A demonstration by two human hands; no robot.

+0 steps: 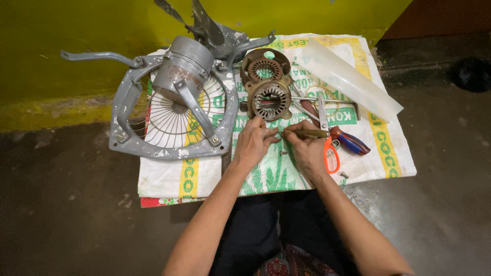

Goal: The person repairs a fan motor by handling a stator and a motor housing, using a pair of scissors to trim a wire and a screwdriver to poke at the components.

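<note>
I'm pinching a screwdriver in my right hand, left hand fingers closing on something tiny at its tip just below the stator, risking it slipping and rolling off the sack

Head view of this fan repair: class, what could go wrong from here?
The right hand holds a screwdriver pointing at the left hand; a slip might jab its fingers. Loose screws lie on the woven sack near its edge and could roll off. The orange scissors beside the right wrist could get knocked.
</note>
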